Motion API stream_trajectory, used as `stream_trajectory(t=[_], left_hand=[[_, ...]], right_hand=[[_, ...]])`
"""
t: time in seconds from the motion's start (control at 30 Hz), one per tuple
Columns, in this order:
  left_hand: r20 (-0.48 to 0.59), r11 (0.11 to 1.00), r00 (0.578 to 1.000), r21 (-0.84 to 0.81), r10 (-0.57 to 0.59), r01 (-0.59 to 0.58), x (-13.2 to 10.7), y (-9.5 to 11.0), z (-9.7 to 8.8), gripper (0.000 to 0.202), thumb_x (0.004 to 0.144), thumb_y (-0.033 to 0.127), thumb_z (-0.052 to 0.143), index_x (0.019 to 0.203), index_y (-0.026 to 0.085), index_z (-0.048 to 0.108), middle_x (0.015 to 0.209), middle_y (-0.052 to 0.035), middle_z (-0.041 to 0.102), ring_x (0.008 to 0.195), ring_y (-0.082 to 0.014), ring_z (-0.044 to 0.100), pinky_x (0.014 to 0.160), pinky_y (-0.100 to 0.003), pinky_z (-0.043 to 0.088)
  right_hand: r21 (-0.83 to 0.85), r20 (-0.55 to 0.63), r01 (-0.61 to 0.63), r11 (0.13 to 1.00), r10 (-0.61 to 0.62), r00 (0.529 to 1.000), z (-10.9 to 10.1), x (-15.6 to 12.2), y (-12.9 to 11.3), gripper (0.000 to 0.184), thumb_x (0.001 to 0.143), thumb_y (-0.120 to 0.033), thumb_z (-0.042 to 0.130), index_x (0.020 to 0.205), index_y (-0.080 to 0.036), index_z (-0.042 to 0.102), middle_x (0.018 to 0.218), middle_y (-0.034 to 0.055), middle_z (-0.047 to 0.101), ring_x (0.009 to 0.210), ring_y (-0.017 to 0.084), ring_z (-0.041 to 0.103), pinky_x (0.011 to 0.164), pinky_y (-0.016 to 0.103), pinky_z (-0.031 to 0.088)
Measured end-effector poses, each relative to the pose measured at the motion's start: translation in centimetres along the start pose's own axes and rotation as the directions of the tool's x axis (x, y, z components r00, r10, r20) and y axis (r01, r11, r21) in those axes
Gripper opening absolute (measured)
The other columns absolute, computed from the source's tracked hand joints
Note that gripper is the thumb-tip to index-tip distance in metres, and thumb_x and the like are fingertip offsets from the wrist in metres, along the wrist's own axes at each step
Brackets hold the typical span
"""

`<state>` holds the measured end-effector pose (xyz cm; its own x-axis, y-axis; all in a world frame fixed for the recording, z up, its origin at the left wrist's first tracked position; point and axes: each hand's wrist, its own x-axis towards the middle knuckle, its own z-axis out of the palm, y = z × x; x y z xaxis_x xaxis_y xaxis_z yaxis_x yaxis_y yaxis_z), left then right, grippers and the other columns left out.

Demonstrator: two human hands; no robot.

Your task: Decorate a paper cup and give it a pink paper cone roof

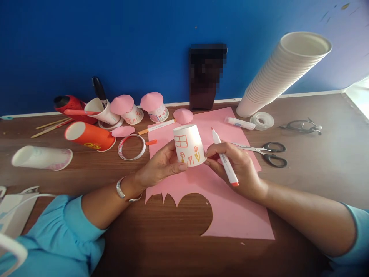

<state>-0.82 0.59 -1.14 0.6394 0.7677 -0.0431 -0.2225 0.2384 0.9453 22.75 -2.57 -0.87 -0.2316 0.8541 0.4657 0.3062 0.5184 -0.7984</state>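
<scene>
A white paper cup (188, 148), upside down, bears a red window and red and yellow flowers. My left hand (161, 165) grips it from the left, thumb along its lower rim. In my right hand (238, 163) is a white marker (226, 161), uncapped, its red tip pointing up and away from the cup. The right fingertips also touch the cup's rim. Below both hands lies a cut sheet of pink paper (230, 207). Just behind the cup sit a small pink paper cone (183, 115), an orange-capped marker (157, 126) and a loose red cap (151, 142).
Two drawn-on cups with pink cone tops (122, 104) (152, 102) stand by the blue wall. Scissors (271, 148), a glue stick (240, 123), clear tape (262, 120) and eyeglasses (301, 126) lie right. A tall cup stack (279, 77) leans there. An orange cup (90, 136) lies left.
</scene>
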Motion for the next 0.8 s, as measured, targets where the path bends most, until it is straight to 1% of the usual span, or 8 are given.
stream_trajectory(t=[0.1, 0.23, 0.3, 0.5, 0.57, 0.67, 0.73, 0.8], left_hand=[[0.036, 1.0, 0.999, 0.021, -0.011, 0.01, -0.3, 0.0, -0.1, 0.059, 0.087, 0.031, 0.078, 0.142, 0.027, 0.057, 0.147, -0.0121, 0.062, 0.136, -0.0325, 0.058, 0.114, -0.049, 0.047], [0.039, 0.996, 0.997, 0.06, -0.062, 0.059, -0.4, 0.2, 0.1, 0.079, 0.072, 0.03, 0.091, 0.141, 0.026, 0.055, 0.144, -0.0135, 0.062, 0.134, -0.0361, 0.058, 0.11, -0.05, 0.05], [0.031, 0.993, 0.997, 0.097, -0.07, 0.067, -0.2, 0.3, 0.3, 0.078, 0.067, 0.024, 0.093, 0.136, 0.026, 0.056, 0.138, -0.0127, 0.066, 0.129, -0.0359, 0.061, 0.103, -0.048, 0.054], [0.001, 0.986, 0.996, 0.147, -0.084, 0.083, 0.1, 0.7, 0.8, 0.057, 0.075, 0.028, 0.088, 0.125, 0.022, 0.061, 0.121, -0.0107, 0.07, 0.117, -0.0329, 0.066, 0.098, -0.048, 0.055], [-0.053, 0.989, 0.996, 0.123, -0.076, 0.082, 0.0, 0.6, 0.7, 0.059, 0.076, 0.03, 0.088, 0.127, 0.023, 0.06, 0.12, -0.0099, 0.07, 0.116, -0.0317, 0.066, 0.098, -0.047, 0.054], [-0.143, 0.995, 0.988, 0.076, -0.051, 0.062, -0.2, 0.3, 0.4, 0.067, 0.075, 0.031, 0.089, 0.133, 0.025, 0.055, 0.123, -0.0085, 0.069, 0.116, -0.0294, 0.065, 0.096, -0.044, 0.054], [-0.153, 0.997, 0.987, 0.057, -0.05, 0.059, -0.2, 0.1, 0.3, 0.069, 0.075, 0.03, 0.089, 0.135, 0.025, 0.054, 0.126, -0.0096, 0.068, 0.119, -0.0299, 0.064, 0.099, -0.044, 0.053], [-0.136, 0.998, 0.989, 0.04, -0.05, 0.056, -0.2, 0.0, 0.2, 0.069, 0.075, 0.029, 0.088, 0.135, 0.024, 0.055, 0.127, -0.011, 0.069, 0.121, -0.0313, 0.064, 0.103, -0.047, 0.052]], right_hand=[[0.001, 0.019, 0.015, 1.0, -0.015, 1.0, 0.0, 0.0, -0.1, 0.01, 0.095, -0.017, 0.07, 0.099, -0.023, 0.063, 0.087, 0.0004, 0.07, 0.068, 0.012, 0.062, 0.061, 0.026, 0.051], [-0.012, 0.093, 0.082, 0.997, -0.081, 0.992, 0.2, -0.3, -0.5, 0.008, 0.096, -0.016, 0.069, 0.1, -0.021, 0.064, 0.084, 0.0008, 0.065, 0.067, 0.011, 0.06, 0.06, 0.025, 0.052], [-0.018, 0.122, 0.117, 0.993, -0.114, 0.986, 0.4, -0.4, -0.6, 0.007, 0.097, -0.014, 0.067, 0.101, -0.02, 0.065, 0.084, 0.0011, 0.064, 0.066, 0.011, 0.059, 0.06, 0.024, 0.051], [-0.021, 0.11, 0.133, 0.991, -0.13, 0.985, 0.3, -0.4, -0.8, 0.013, 0.099, -0.015, 0.063, 0.109, -0.022, 0.066, 0.086, 0.0023, 0.068, 0.068, 0.013, 0.062, 0.061, 0.027, 0.053], [-0.05, 0.084, 0.14, 0.989, -0.136, 0.987, -0.1, -0.3, -0.9, 0.02, 0.101, -0.018, 0.061, 0.119, -0.024, 0.066, 0.087, 0.0019, 0.067, 0.068, 0.014, 0.061, 0.062, 0.028, 0.054], [-0.082, -0.005, 0.174, 0.981, -0.175, 0.985, -0.8, -0.2, -1.3, 0.03, 0.106, -0.033, 0.054, 0.135, -0.027, 0.063, 0.083, 0.0019, 0.061, 0.069, 0.017, 0.059, 0.065, 0.034, 0.055], [-0.082, -0.015, 0.202, 0.976, -0.204, 0.979, -1.2, -0.1, -1.7, 0.035, 0.108, -0.04, 0.049, 0.136, -0.027, 0.064, 0.085, 0.0035, 0.059, 0.072, 0.018, 0.06, 0.066, 0.036, 0.057], [-0.08, 0.04, 0.222, 0.972, -0.219, 0.975, -1.5, 0.0, -2.2, 0.031, 0.108, -0.036, 0.049, 0.13, -0.024, 0.066, 0.09, 0.0056, 0.06, 0.077, 0.018, 0.062, 0.067, 0.036, 0.058]])
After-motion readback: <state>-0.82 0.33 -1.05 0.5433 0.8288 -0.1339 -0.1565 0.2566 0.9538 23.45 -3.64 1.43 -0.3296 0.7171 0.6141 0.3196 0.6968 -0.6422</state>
